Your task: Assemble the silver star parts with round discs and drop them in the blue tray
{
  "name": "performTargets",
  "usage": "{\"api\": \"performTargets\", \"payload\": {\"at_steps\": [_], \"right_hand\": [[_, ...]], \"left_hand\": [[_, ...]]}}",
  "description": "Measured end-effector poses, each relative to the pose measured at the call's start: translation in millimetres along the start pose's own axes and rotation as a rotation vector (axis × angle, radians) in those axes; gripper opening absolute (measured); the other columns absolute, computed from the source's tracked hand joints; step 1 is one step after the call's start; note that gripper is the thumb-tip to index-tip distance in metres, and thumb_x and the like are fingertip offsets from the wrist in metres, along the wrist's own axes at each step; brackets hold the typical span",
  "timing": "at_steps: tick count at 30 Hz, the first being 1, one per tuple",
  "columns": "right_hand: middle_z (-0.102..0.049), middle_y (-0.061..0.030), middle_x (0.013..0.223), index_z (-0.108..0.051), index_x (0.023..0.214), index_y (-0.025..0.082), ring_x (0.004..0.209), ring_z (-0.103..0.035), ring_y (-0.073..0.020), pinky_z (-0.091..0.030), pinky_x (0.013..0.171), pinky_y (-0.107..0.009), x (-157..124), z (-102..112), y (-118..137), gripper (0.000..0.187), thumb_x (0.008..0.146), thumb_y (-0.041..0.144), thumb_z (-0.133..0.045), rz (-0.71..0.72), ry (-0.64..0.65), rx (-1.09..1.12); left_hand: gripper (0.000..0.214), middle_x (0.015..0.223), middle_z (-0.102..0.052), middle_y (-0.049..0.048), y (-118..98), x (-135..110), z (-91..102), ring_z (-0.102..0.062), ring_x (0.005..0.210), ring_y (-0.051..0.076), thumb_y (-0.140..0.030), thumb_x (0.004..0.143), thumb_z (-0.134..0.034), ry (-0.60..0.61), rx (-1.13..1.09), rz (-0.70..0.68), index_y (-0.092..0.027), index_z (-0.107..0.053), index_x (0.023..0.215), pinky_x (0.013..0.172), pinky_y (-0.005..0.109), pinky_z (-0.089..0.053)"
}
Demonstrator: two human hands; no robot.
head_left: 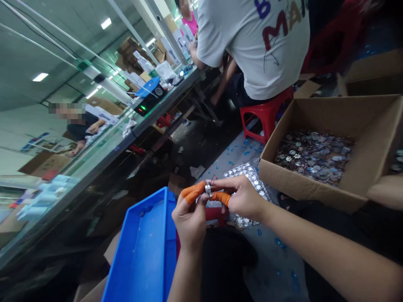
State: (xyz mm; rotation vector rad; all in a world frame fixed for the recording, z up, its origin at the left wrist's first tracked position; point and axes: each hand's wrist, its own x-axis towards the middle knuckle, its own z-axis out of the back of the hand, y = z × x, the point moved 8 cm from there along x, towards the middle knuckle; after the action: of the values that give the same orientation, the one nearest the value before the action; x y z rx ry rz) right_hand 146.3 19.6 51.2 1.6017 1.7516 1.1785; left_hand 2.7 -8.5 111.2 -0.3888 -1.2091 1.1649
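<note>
A small round silvery metal part (208, 189) is pinched between the fingertips of both hands, at the middle of the head view. My left hand (191, 214) grips it from the left, with orange finger covers on its fingers. From the right, my right hand (244, 196) holds the same part, its thumb also in an orange cover. What kind of part it is cannot be made out at this size. Just left of my left hand stands a blue plastic tray (147, 247). Behind my right hand lies a flat pack of silvery star-shaped pieces (248, 172).
An open cardboard box (310, 188) at the right holds many small metal pieces. A person in a white shirt (252, 46) sits on a red stool (266, 113) ahead. A long workbench (103, 155) runs along the left; another person sits behind it. Blue bits litter the floor.
</note>
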Motion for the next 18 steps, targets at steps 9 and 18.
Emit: {"api": "performTargets", "payload": {"at_steps": [9,18], "right_hand": [[-0.077,-0.0121,0.102,-0.075,0.117,0.015,0.045,-0.062,-0.0104,-0.056,0.040,-0.025,13.6,35.6,-18.7,0.057,0.066,0.036,-0.090,-0.134,-0.118,-0.070],[-0.077,-0.0130,0.096,-0.058,0.135,0.008,0.056,-0.069,-0.0151,-0.055,0.049,-0.024,-4.1,177.3,-148.3,0.059,0.086,0.037,-0.073,-0.525,-0.523,-0.787]], "left_hand": [[0.037,0.118,-0.071,0.0105,61.6,26.7,-29.3,-0.067,0.111,0.025,-0.043,0.085,-0.075,0.095,-0.371,0.173,-0.022,-0.074,0.115,0.104,0.039,-0.050],[0.017,0.087,-0.074,0.0115,158.1,32.7,-102.3,-0.069,0.084,0.025,-0.030,0.084,-0.068,0.351,-0.193,0.500,-0.016,-0.076,0.089,0.084,0.038,-0.052]]}}
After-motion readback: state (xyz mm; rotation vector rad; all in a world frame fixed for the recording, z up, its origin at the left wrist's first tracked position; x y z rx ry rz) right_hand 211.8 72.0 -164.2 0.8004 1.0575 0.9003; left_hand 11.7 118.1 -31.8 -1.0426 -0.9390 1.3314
